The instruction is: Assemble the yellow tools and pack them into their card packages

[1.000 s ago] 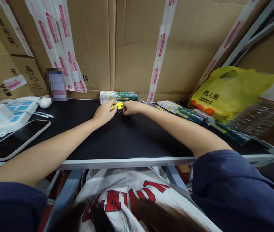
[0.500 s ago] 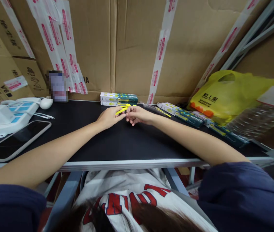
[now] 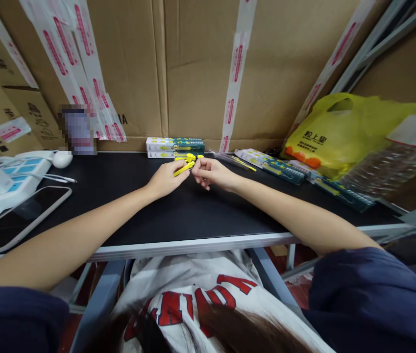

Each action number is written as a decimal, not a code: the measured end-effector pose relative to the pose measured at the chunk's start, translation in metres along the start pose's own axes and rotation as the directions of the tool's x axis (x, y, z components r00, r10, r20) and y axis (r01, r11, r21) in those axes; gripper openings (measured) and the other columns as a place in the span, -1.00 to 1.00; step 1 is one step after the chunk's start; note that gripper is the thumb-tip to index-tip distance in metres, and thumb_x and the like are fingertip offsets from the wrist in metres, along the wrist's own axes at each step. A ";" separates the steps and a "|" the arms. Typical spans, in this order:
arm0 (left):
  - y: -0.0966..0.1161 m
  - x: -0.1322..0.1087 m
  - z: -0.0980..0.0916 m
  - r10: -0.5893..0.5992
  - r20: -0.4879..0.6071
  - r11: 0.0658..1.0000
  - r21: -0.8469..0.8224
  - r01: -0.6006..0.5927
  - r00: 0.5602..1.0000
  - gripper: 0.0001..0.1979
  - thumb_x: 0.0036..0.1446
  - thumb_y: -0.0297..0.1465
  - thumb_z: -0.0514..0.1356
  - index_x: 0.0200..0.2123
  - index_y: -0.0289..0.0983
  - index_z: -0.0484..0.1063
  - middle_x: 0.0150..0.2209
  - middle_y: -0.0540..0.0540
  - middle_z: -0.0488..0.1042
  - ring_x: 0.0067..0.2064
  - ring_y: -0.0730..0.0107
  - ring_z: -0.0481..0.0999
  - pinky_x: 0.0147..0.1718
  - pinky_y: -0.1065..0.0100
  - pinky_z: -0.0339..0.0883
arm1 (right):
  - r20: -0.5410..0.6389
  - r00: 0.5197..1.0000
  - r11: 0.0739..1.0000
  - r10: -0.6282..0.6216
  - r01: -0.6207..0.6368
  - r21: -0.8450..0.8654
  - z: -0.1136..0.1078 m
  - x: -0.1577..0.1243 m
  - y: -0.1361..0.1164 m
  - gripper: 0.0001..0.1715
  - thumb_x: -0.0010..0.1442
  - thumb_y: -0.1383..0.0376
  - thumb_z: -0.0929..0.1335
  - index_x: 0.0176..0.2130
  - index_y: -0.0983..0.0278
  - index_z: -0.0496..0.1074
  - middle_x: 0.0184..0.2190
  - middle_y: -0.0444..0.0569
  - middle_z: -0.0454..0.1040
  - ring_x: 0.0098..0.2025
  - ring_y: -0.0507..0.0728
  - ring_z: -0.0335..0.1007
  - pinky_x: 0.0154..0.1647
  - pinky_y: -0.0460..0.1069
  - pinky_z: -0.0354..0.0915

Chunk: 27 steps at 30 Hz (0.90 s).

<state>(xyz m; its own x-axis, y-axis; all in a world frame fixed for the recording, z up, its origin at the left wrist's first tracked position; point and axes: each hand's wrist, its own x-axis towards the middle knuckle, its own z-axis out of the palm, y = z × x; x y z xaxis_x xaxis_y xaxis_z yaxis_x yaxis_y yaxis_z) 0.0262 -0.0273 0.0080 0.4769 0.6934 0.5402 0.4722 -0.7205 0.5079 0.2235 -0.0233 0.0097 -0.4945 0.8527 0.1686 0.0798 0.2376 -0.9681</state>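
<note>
My left hand (image 3: 166,178) is closed around a slim yellow plastic tool (image 3: 183,169), whose exact kind I cannot make out. The tool slants up to the right between thumb and fingers. Right beside its tip is my right hand (image 3: 214,174), thumb and forefinger pinched together and the other fingers curled. Whatever it pinches is too small to name. Just behind the hands, more yellow plastic pieces (image 3: 190,157) show, partly hidden by the fingers. Both hands are over the black tabletop (image 3: 193,215).
Printed boxes (image 3: 174,147) are stacked at the back; more boxes (image 3: 274,166) lie to the right, near a clear plastic sleeve (image 3: 226,157). A yellow bag (image 3: 340,137) stands far right. At left are a phone (image 3: 24,215), a power strip (image 3: 27,171) and a white round object (image 3: 62,159).
The camera view has shifted slightly. The fingers of my right hand have drawn together a little, and more of the yellow pieces behind the hands shows. My left hand keeps its hold.
</note>
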 end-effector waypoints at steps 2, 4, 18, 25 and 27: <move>0.000 0.000 0.001 -0.009 -0.011 1.000 0.011 0.010 1.000 -0.72 0.20 -0.18 0.09 -0.44 -0.25 0.27 -0.45 0.02 0.31 -0.38 0.42 0.28 -0.34 0.36 0.15 | 0.019 0.999 0.999 -0.025 0.026 -0.047 0.001 0.000 0.004 -0.43 -0.06 -0.01 0.58 -0.38 0.28 0.30 -0.63 -0.26 0.40 -0.69 -0.11 0.22 -0.75 -0.20 0.18; -0.001 -0.001 0.002 -0.012 -0.008 0.999 0.030 0.012 1.000 -0.68 0.19 -0.12 0.11 -0.45 -0.24 0.27 -0.46 0.02 0.32 -0.39 0.42 0.28 -0.35 0.36 0.13 | 0.046 0.997 0.993 -0.057 0.061 -0.097 0.002 0.001 0.008 -0.44 -0.03 -0.03 0.56 -0.39 0.29 0.31 -0.64 -0.28 0.34 -0.71 -0.13 0.15 -0.76 -0.20 0.13; -0.007 0.002 0.001 -0.027 0.077 0.997 0.076 0.021 0.997 -0.75 0.17 -0.26 0.05 -0.43 -0.27 0.38 -0.47 0.00 0.40 -0.39 0.39 0.34 -0.36 0.36 0.15 | 0.058 0.943 0.845 -0.327 0.319 -0.429 0.000 0.004 0.019 -0.70 0.16 0.15 0.41 -0.26 0.21 0.23 -0.39 -0.15 0.38 -0.38 0.03 0.31 -0.31 -0.05 0.32; -0.002 0.003 -0.001 -0.129 0.086 0.991 0.030 0.127 0.988 -0.73 0.10 -0.31 0.07 -0.61 -0.26 0.29 -0.59 0.04 0.32 -0.50 0.46 0.26 -0.44 0.37 0.10 | 0.176 0.844 0.353 -0.508 0.389 -0.851 -0.004 -0.005 0.007 -0.88 0.25 0.24 0.34 -0.33 0.23 0.37 -0.26 0.04 0.46 -0.15 0.19 0.37 -0.10 0.05 0.30; -0.001 0.003 -0.001 -0.142 0.106 0.990 -0.004 0.143 0.984 -0.72 0.11 -0.31 0.08 -0.61 -0.25 0.29 -0.60 0.04 0.32 -0.51 0.47 0.26 -0.45 0.38 0.11 | 0.195 0.851 0.285 -0.487 0.367 -0.886 -0.002 -0.007 0.006 -0.89 0.26 0.26 0.32 -0.33 0.22 0.38 -0.27 0.05 0.47 -0.14 0.20 0.37 -0.10 0.05 0.29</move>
<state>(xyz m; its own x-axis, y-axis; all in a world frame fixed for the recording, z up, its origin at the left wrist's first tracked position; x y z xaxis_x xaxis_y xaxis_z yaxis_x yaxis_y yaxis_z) 0.0265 -0.0245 0.0096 0.4807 0.7861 0.3886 0.5329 -0.6138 0.5824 0.2290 -0.0266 0.0026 -0.6290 0.5190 0.5788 0.6080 0.7924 -0.0499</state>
